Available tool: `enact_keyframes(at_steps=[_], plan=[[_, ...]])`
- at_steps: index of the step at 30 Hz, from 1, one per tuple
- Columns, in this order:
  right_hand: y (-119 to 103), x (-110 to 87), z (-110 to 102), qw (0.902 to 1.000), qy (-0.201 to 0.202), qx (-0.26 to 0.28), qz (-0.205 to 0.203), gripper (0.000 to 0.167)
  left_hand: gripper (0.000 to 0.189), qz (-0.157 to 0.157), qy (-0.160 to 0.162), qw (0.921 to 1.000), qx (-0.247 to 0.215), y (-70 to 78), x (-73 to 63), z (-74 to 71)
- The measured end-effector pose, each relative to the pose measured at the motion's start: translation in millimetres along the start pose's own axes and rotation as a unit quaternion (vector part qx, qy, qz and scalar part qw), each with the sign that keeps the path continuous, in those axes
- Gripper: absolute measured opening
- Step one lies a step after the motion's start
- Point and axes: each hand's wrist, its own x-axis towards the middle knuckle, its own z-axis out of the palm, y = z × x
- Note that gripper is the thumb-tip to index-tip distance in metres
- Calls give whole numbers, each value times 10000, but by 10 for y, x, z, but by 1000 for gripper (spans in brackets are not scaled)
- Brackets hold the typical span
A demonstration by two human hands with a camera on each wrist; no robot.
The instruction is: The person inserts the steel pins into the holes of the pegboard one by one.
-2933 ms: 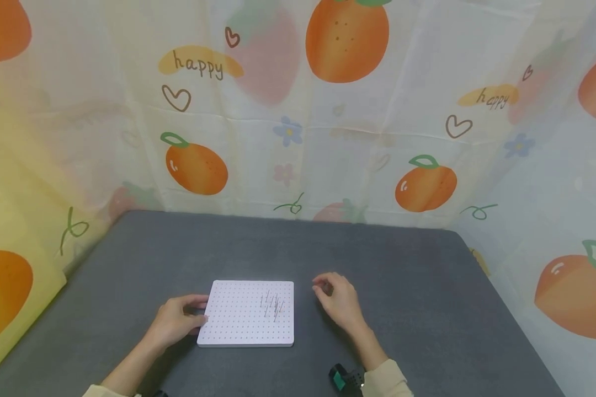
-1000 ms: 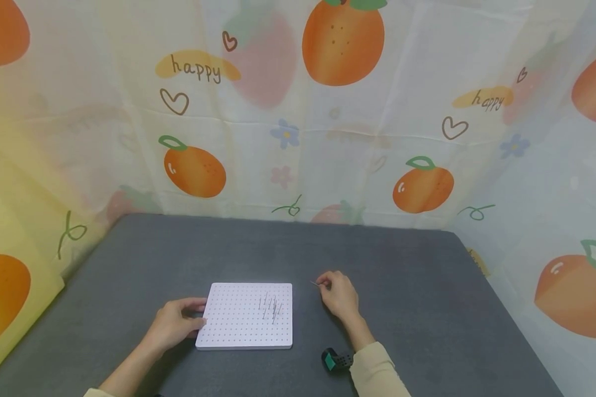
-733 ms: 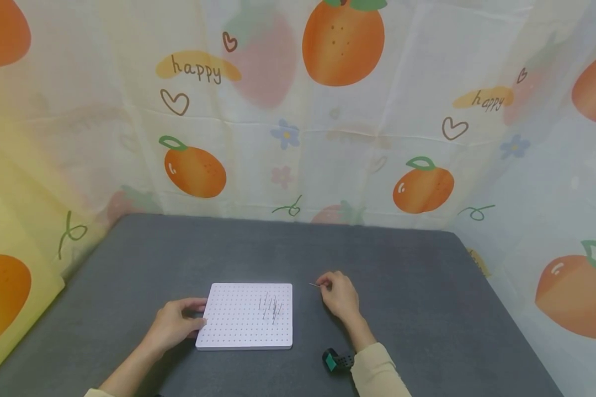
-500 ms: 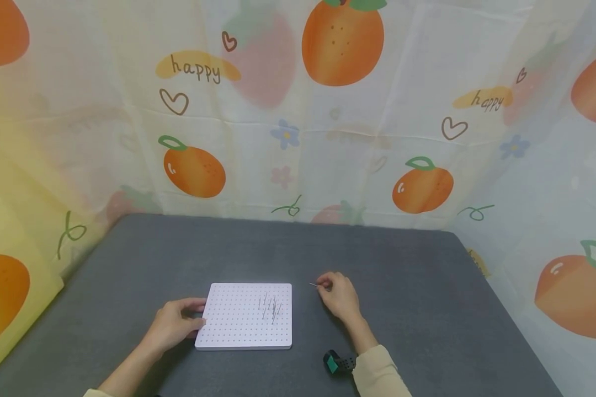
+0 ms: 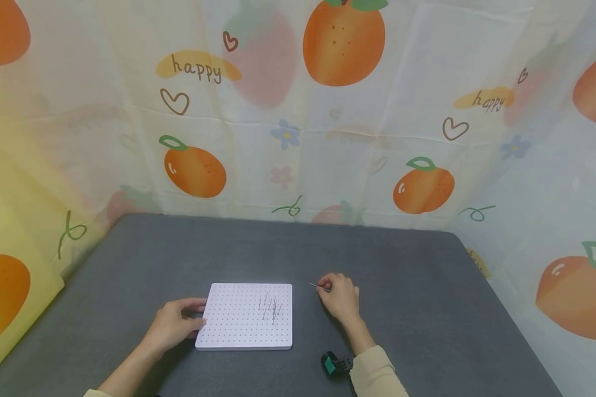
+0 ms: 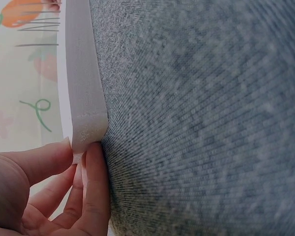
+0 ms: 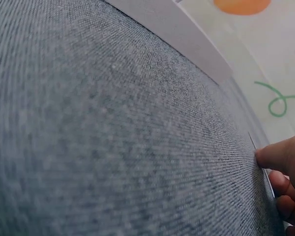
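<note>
A white pegboard [image 5: 238, 331] with a grid of small holes lies on the dark table, several thin metal pins [image 5: 274, 311] standing upright in its right half. My left hand [image 5: 174, 322] grips the board's left edge; in the left wrist view the thumb [image 6: 44, 160] is on its top face and the fingers are at its underside. To the right of the board, my right hand [image 5: 340, 296] pinches a thin metal pin [image 5: 312, 284] between thumb and fingertips. The pin's tip points left, toward the board. In the right wrist view, that pin [image 7: 251, 140] extends past the thumb.
Grey ribbed cloth covers the table [image 5: 407, 275]. Behind and on both sides hangs a fruit-printed curtain [image 5: 328, 138]. A black and green strap-like device [image 5: 334, 364] sits by the right sleeve [image 5: 377, 372].
A pin now shows in my right fingertips, where none was visible at first. Over the last second it has turned slightly flatter. The left hand and the board hold nearly still.
</note>
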Motion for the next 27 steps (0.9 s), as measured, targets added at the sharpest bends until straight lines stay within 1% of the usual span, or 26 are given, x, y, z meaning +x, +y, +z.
enact_keyframes(at_steps=[11, 17, 24, 27], plan=[[-33, 17, 26, 9998, 112, -94, 130, 6, 46, -6, -14, 10000, -42, -14, 7, 1], [-52, 11, 11, 9997, 73, -156, 177, 7, 47, 16, -18, 10000, -40, -11, 11, 0], [-59, -3, 4, 9996, 102, -263, -10, 8, 47, 34, -10, 10000, -41, -4, 5, 0], [-57, -10, 8, 9994, 51, -332, -3, 9, 46, 27, -21, 9999, -106, 3, -1, -2]])
